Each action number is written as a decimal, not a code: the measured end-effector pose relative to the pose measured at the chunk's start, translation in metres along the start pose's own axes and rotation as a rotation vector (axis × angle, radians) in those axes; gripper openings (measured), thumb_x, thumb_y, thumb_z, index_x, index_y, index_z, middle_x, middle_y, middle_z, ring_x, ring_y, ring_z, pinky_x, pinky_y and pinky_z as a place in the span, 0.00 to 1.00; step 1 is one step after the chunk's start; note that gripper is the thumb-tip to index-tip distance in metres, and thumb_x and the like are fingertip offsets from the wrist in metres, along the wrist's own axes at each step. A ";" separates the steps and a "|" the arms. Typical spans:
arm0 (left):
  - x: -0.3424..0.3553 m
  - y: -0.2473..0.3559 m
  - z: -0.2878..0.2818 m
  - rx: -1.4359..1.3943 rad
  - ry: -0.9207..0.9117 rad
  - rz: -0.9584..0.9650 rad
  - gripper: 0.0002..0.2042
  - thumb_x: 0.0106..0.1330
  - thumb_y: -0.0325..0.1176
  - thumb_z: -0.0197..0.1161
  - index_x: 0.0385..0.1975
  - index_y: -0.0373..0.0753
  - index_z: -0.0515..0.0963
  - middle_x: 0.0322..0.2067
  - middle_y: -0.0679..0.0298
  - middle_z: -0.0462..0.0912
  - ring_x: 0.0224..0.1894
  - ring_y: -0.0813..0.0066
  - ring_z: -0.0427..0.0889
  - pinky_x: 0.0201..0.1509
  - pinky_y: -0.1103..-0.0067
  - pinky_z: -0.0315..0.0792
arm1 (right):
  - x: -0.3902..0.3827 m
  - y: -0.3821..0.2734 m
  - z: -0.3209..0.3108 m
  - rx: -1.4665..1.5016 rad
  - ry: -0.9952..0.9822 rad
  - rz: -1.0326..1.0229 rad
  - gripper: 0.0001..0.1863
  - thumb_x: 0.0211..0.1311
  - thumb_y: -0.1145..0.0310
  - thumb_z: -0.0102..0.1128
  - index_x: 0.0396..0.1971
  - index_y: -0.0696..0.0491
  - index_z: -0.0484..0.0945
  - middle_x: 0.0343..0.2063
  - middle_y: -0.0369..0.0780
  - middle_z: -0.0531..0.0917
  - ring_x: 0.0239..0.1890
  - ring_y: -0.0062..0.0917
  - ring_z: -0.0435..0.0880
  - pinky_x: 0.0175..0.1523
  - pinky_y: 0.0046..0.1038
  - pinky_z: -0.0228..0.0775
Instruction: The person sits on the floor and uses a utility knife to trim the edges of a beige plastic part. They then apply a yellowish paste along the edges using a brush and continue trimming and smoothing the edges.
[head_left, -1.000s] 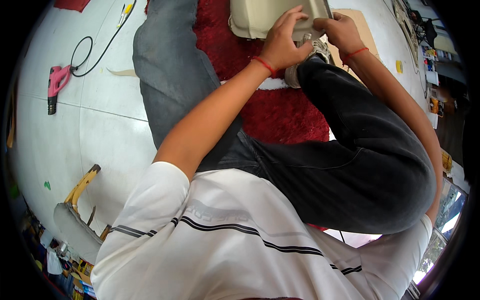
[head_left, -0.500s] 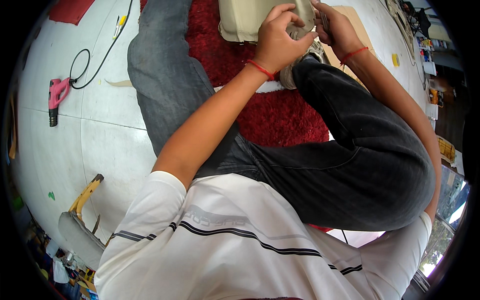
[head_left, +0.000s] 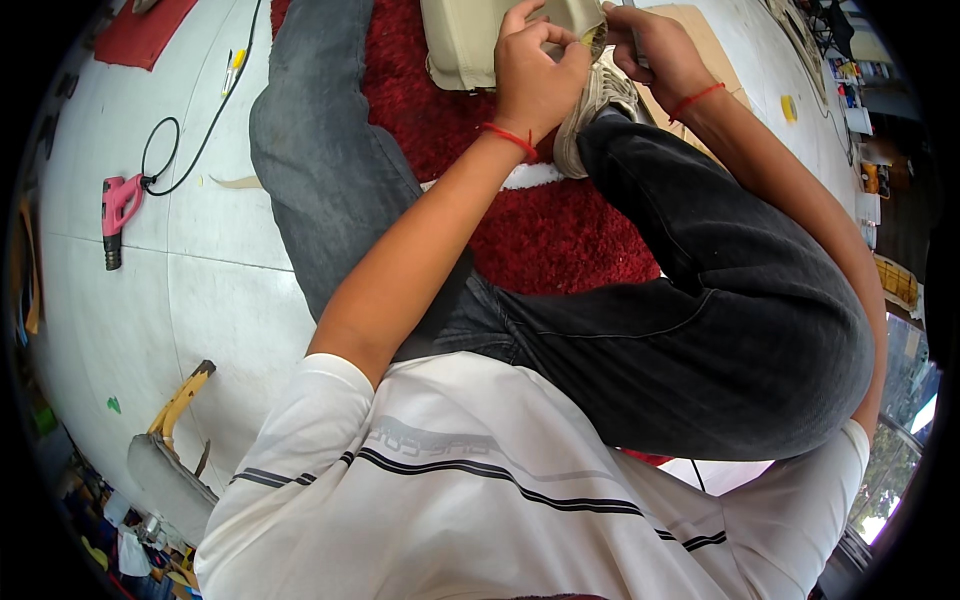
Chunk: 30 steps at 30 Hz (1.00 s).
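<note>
A beige padded piece with a stitched cover [head_left: 460,45] lies at the top of the view, partly cut off by the upper edge. My left hand [head_left: 540,75] rests over its right side, thumb and forefinger pinched at the loose edge of the beige cover. A brownish-yellow underside shows at that edge. Just right of it, my right hand [head_left: 668,55] is closed around a thin grey metal tool [head_left: 638,42], mostly hidden by the fingers; its exact kind cannot be made out. Below the hands is my beige laced shoe [head_left: 600,105].
A red shaggy rug [head_left: 560,235] lies between my legs, with cardboard [head_left: 690,30] under the right hand. On the white floor at left are a pink heat gun [head_left: 121,205] with a black cord and a yellow cutter [head_left: 235,68]. A yellow tape roll [head_left: 789,108] sits at right.
The fingers of my left hand have drawn together into a pinch at the cover's edge. Both hands and the beige piece appear slightly further left, and more of the shoe shows.
</note>
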<state>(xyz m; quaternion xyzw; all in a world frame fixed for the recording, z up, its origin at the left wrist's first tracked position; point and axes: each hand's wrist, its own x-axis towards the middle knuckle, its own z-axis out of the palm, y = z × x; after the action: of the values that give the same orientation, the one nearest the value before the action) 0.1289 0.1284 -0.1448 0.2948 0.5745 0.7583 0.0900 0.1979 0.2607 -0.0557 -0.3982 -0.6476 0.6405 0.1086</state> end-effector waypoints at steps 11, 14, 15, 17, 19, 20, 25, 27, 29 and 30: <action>-0.001 -0.001 -0.003 -0.107 -0.021 -0.036 0.06 0.63 0.27 0.66 0.31 0.29 0.82 0.67 0.42 0.68 0.60 0.54 0.80 0.59 0.70 0.79 | -0.001 0.004 -0.014 -0.255 -0.143 -0.108 0.14 0.70 0.63 0.59 0.36 0.61 0.84 0.13 0.31 0.71 0.14 0.13 0.62 0.21 0.21 0.48; 0.001 0.004 -0.005 -0.153 -0.053 -0.066 0.07 0.62 0.27 0.67 0.33 0.29 0.83 0.67 0.41 0.68 0.61 0.55 0.80 0.59 0.70 0.79 | 0.000 0.008 -0.012 -0.273 -0.100 -0.139 0.14 0.69 0.64 0.60 0.37 0.61 0.85 0.13 0.32 0.71 0.14 0.13 0.63 0.21 0.21 0.49; 0.004 0.006 -0.006 -0.161 -0.055 -0.079 0.07 0.62 0.27 0.67 0.34 0.29 0.84 0.67 0.41 0.68 0.61 0.54 0.80 0.58 0.70 0.79 | -0.001 0.008 -0.008 -0.277 -0.085 -0.155 0.14 0.69 0.64 0.60 0.38 0.61 0.85 0.13 0.31 0.71 0.14 0.13 0.63 0.21 0.21 0.50; 0.006 0.007 -0.006 -0.142 -0.062 -0.079 0.08 0.61 0.28 0.68 0.34 0.28 0.84 0.67 0.40 0.68 0.61 0.53 0.80 0.59 0.69 0.79 | -0.004 0.005 -0.002 -0.249 -0.033 -0.159 0.11 0.65 0.68 0.62 0.26 0.59 0.82 0.13 0.36 0.73 0.13 0.19 0.67 0.20 0.25 0.54; 0.010 0.003 -0.007 -0.080 -0.067 -0.049 0.08 0.60 0.28 0.69 0.33 0.28 0.85 0.66 0.39 0.70 0.62 0.51 0.79 0.60 0.68 0.78 | -0.005 0.003 0.001 -0.230 -0.011 -0.162 0.12 0.62 0.70 0.64 0.20 0.58 0.81 0.12 0.38 0.75 0.12 0.23 0.70 0.19 0.28 0.57; 0.011 0.002 -0.008 -0.014 -0.058 -0.020 0.08 0.60 0.29 0.69 0.32 0.28 0.86 0.65 0.38 0.71 0.62 0.49 0.79 0.62 0.68 0.76 | -0.003 0.003 0.000 -0.225 -0.012 -0.161 0.11 0.62 0.71 0.65 0.20 0.58 0.81 0.12 0.38 0.75 0.13 0.23 0.70 0.19 0.28 0.58; 0.017 0.000 -0.007 0.108 -0.024 0.021 0.09 0.59 0.30 0.68 0.29 0.29 0.86 0.61 0.36 0.75 0.63 0.45 0.78 0.68 0.66 0.69 | -0.005 0.000 0.000 -0.144 -0.029 -0.111 0.11 0.62 0.71 0.62 0.21 0.58 0.81 0.12 0.38 0.74 0.12 0.22 0.68 0.19 0.27 0.57; 0.017 -0.002 -0.008 0.080 -0.014 0.012 0.09 0.60 0.30 0.67 0.29 0.29 0.86 0.62 0.37 0.75 0.63 0.46 0.78 0.68 0.65 0.69 | -0.007 -0.004 0.001 -0.079 -0.059 -0.059 0.11 0.63 0.71 0.60 0.21 0.57 0.81 0.12 0.38 0.73 0.12 0.22 0.67 0.19 0.27 0.55; 0.017 -0.004 -0.010 0.062 -0.006 0.006 0.09 0.60 0.30 0.66 0.28 0.29 0.86 0.62 0.38 0.76 0.63 0.47 0.78 0.68 0.65 0.69 | -0.010 -0.007 0.003 -0.091 -0.081 -0.067 0.11 0.64 0.71 0.58 0.22 0.57 0.81 0.12 0.37 0.73 0.12 0.22 0.66 0.19 0.26 0.54; 0.016 -0.005 -0.010 0.055 -0.006 0.005 0.09 0.60 0.30 0.65 0.27 0.29 0.86 0.61 0.38 0.76 0.63 0.48 0.78 0.68 0.66 0.69 | -0.012 -0.008 0.004 -0.097 -0.088 -0.071 0.11 0.64 0.72 0.57 0.22 0.57 0.81 0.12 0.37 0.72 0.11 0.22 0.65 0.19 0.26 0.54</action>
<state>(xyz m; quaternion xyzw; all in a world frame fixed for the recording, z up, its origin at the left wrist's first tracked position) 0.1095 0.1289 -0.1457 0.3008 0.5942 0.7414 0.0819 0.2001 0.2509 -0.0449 -0.3513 -0.6956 0.6211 0.0832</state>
